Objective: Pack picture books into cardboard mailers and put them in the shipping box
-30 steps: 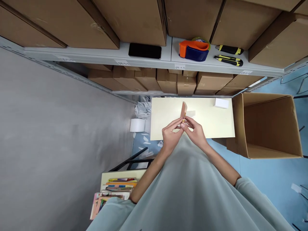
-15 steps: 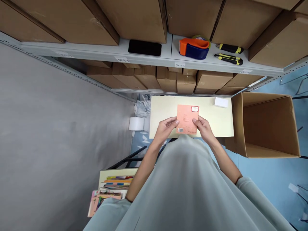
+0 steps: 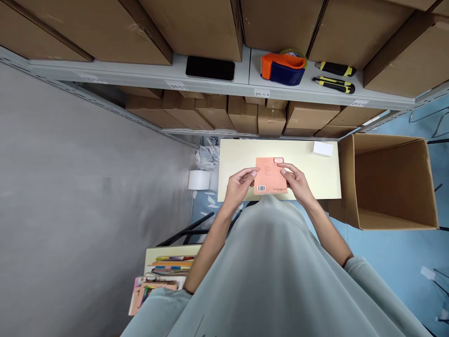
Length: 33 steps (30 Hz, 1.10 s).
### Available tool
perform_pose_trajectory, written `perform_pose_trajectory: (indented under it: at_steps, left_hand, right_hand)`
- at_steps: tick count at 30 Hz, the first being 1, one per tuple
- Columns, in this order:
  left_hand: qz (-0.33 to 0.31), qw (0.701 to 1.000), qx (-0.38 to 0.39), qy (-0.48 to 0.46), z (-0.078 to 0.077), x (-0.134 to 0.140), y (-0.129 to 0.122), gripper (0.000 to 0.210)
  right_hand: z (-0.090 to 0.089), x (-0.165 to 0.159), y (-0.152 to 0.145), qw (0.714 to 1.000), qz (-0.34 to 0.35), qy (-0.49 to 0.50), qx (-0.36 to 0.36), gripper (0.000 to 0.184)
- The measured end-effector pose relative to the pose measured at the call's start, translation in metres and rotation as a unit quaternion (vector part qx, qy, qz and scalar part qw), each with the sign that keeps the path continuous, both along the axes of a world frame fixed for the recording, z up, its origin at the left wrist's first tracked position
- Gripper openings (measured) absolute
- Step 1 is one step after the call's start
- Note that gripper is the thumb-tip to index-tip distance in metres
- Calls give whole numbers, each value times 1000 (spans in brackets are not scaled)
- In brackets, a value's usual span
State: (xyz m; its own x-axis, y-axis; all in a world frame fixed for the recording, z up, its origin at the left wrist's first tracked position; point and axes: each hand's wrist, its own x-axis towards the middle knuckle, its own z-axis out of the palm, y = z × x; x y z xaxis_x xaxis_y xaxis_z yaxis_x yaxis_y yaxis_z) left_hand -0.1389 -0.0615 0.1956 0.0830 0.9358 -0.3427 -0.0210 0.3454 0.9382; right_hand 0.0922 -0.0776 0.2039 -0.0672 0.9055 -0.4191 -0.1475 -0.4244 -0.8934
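Pink booklet [image 3: 269, 180] — now face-on — between both hands [image 3: 239, 188] [image 3: 298, 184]

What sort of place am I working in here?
It looks like a storeroom or small warehouse, judging by the labelled metal shelving lined with cardboard boxes, the utility knives lying on it, and the large open carton beside the table.

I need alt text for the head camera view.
A person's left hand and right hand hold a pink book, its barcode showing, over a cream table. Shelved cardboard boxes stand beyond; an open carton is at right.
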Motion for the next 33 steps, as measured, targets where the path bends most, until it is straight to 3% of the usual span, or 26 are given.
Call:
perform_pose_trajectory:
  at_steps: [5,9,13,18,22,27,33]
  left_hand:
    - [-41,998,-31,-29,-7,-5,5,43]
    - [-39,997,-60,-30,-10,-4,9,50]
    - [-36,996,-81,-20,-2,-5,10,49]
    - [-27,996,-87,-21,3,-5,11,46]
    - [-22,997,-72,-19,-6,-7,11,47]
    - [-55,998,-33,-4,-14,-14,13,64]
    - [-44,999,10,9,-12,-15,13,62]
  right_hand:
    - [0,7,3,998,17,49,-48,51]
    - [-2,10,5,996,50,5,-76,60]
    - [-3,13,6,993,74,-35,-90,66]
    - [0,12,9,994,72,-61,-49,59]
    - [-3,10,11,994,69,-81,-5,55]
    - [-10,12,9,992,83,-92,-1,54]
    - [-16,12,10,998,25,-48,37,44]
